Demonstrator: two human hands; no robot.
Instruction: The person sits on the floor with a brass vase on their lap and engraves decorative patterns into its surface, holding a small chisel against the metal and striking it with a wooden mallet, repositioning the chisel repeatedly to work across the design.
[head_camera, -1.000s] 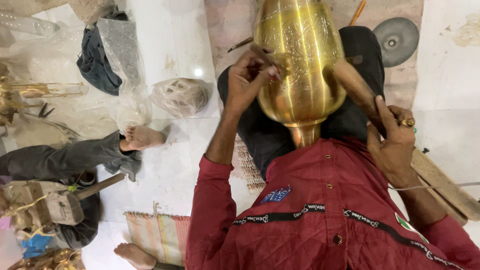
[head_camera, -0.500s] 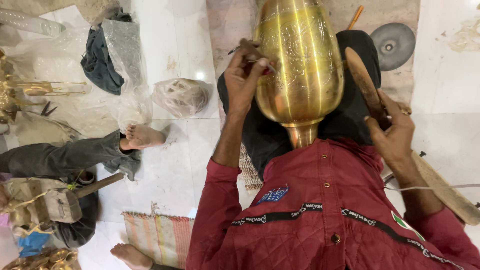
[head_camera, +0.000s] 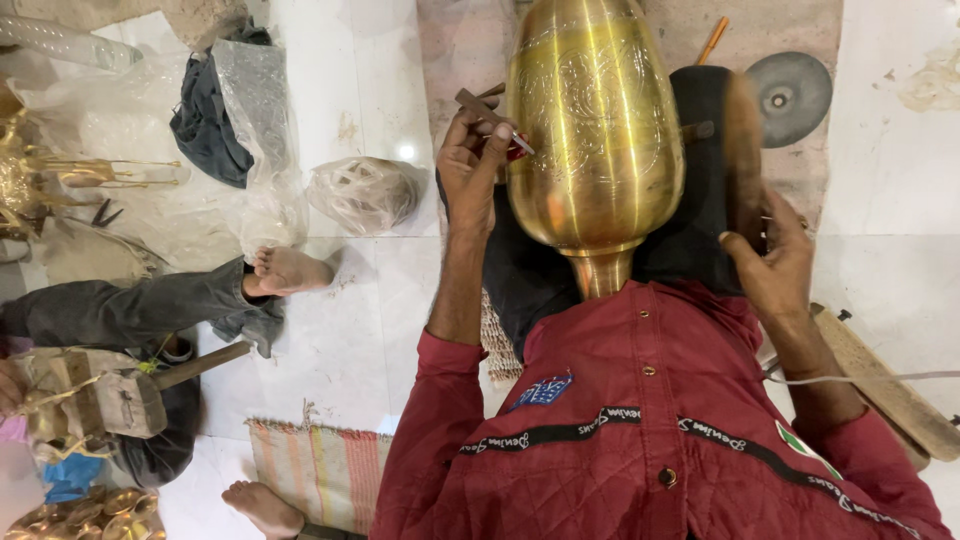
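Against brass vase (head_camera: 595, 130): left hand (head_camera: 475, 160) pinches chisel (head_camera: 492, 118); right hand (head_camera: 775, 262) grasps blurred mallet (head_camera: 742, 150).

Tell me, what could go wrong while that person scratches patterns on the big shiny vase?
The left hand pinches a thin engraving tool against the curved brass vase; it might slip off the smooth metal and scar the pattern or nick a finger. The right hand swings a wooden mallet close by, so a missed blow could hit the fingers or dent the vase, which rests only on the lap.
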